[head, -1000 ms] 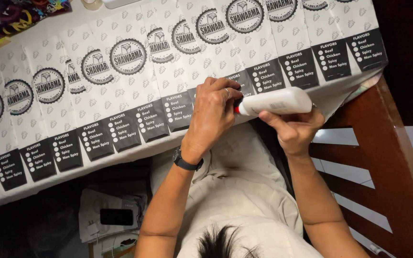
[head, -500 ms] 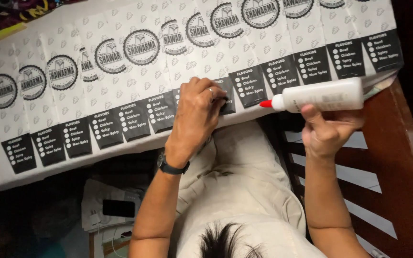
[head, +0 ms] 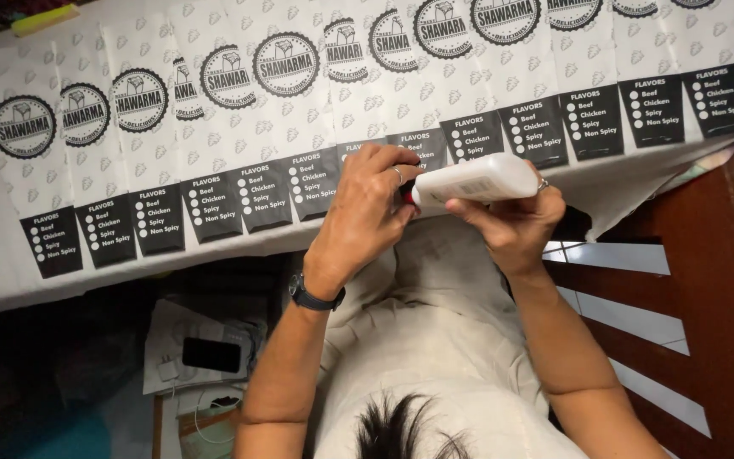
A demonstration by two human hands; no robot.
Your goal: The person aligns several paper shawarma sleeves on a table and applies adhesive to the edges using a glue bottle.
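My right hand [head: 513, 228] holds a white squeeze bottle [head: 479, 178] lying sideways, its red tip [head: 404, 195] pointing left. My left hand [head: 365, 214], with a dark watch [head: 313, 297] on the wrist, has its fingers closed around that red tip. Both hands hover over the near edge of a row of overlapping white printed paper sheets [head: 239, 127], each with a round black emblem and a black checklist panel. The sheets cover the table from left to right.
Brown wooden slats of a seat [head: 707, 289] are at the right. Below the table's edge, a dark phone [head: 211, 354] lies on papers with a white cable. A yellow object [head: 44, 19] sits at the far top left.
My left hand lifted off the paper sheets and closed on the bottle's red tip. My right hand brought the bottle leftward to meet it.
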